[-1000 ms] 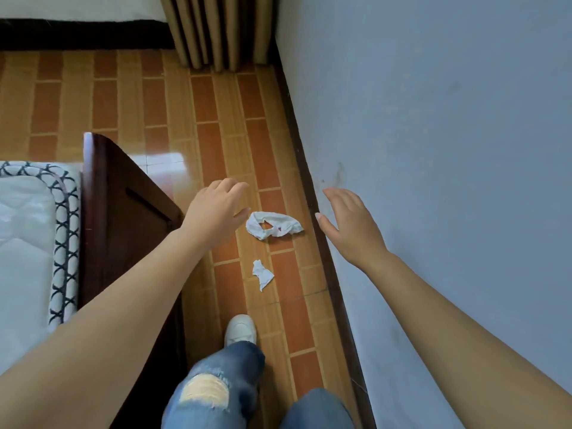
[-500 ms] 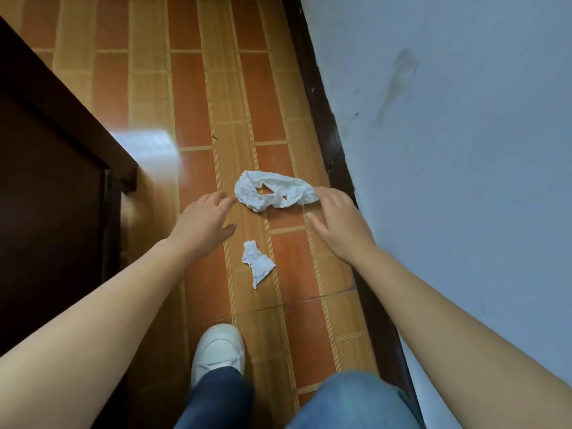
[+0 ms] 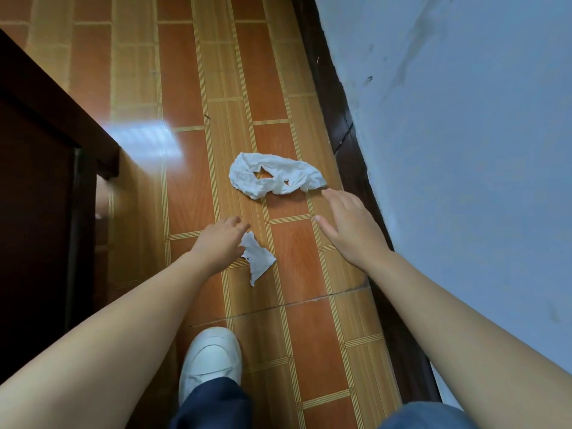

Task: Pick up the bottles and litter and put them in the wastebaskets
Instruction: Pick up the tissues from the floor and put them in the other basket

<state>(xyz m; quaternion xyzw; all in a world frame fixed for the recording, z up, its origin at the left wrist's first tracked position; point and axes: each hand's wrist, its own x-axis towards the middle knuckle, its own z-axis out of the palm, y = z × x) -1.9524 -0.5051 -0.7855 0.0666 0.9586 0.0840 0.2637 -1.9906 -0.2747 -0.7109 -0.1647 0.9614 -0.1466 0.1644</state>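
Nearest the viewer, a white shoe [image 3: 210,360] is planted on the tiled floor [image 3: 185,97], dark jeans above it. Just beyond, the left hand [image 3: 218,244] reaches down at the small torn tissue scrap [image 3: 258,258], fingers loosely curled with their tips at the scrap's near-left edge; whether they actually pinch it cannot be told from here. The scrap lies flat on an orange tile, centre of the walkway. To the right, the right hand [image 3: 349,227] hovers palm down, fingers straight and held together, holding nothing, its fingertips just short of the large crumpled tissue [image 3: 275,176]. That bigger piece sits farther along, twisted into a ragged loop on the floor, near the dark baseboard [image 3: 340,119]. The pale wall [image 3: 464,150] runs along the right; a dark wooden cabinet [image 3: 37,181] stands on the left.
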